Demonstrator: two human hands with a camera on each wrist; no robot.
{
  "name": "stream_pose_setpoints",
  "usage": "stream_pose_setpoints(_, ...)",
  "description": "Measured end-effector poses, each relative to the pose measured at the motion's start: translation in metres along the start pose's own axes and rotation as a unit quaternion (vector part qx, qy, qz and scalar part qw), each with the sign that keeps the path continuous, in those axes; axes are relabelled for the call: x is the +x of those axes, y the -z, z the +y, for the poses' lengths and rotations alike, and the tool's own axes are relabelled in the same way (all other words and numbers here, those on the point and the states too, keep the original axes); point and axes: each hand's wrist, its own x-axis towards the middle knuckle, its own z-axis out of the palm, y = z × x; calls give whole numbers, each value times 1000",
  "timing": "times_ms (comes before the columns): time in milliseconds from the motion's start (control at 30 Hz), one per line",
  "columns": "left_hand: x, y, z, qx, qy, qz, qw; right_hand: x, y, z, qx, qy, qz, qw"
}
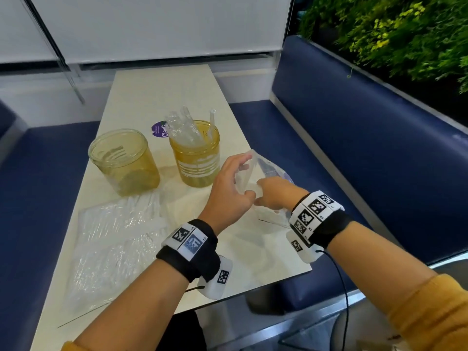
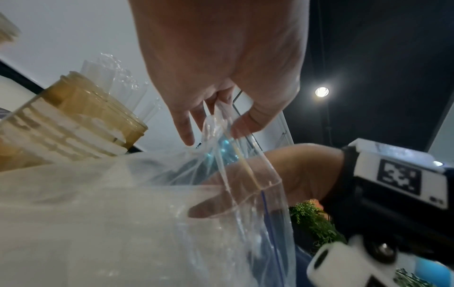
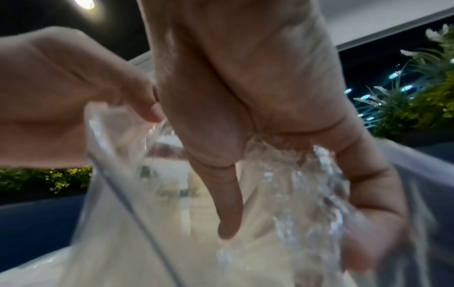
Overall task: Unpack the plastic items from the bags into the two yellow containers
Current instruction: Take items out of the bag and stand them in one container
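Two yellow jars stand on the table: the left jar [image 1: 121,163] is empty, the right jar [image 1: 196,158] [image 2: 73,120] holds clear plastic items [image 1: 182,125]. Just right of them my left hand [image 1: 243,178] [image 2: 213,132] pinches the mouth of a clear zip bag [image 1: 271,168] [image 2: 245,194] and holds it up. My right hand [image 1: 263,196] [image 3: 294,194] reaches inside the bag, its fingers curled round a bunch of clear plastic pieces [image 3: 292,170]. The bag's lower part is hidden behind my hands.
Crumpled clear bags with plastic items [image 1: 114,236] lie on the near left of the cream table [image 1: 253,262]. A purple sticker [image 1: 159,129] sits behind the jars. Blue bench seats [image 1: 354,148] flank the table, with plants [image 1: 405,34] at the far right.
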Motion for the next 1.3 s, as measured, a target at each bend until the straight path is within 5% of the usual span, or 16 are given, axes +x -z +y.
stream_pose_setpoints(433,0,-10,-14,33,-25,-20,999,-55,86,-30,-73,29,32,996)
stream_pose_setpoints(700,12,-25,-16,95,-37,174,980,-67,95,-35,59,79,95,991)
stream_pose_setpoints(867,18,-17,-10,38,19,224,974,-66,93,-25,269,185,161,931)
stream_pose_setpoints(967,17,-12,-1,-55,-18,226,972,-53,70,-28,334,238,156,899)
stream_pose_setpoints(1100,20,-11,10,-104,3,233,967,-28,34,-49,436,224,199,849)
stream_pose_setpoints(1300,11,1,-10,-119,51,118,984,-25,50,-65,419,228,277,834)
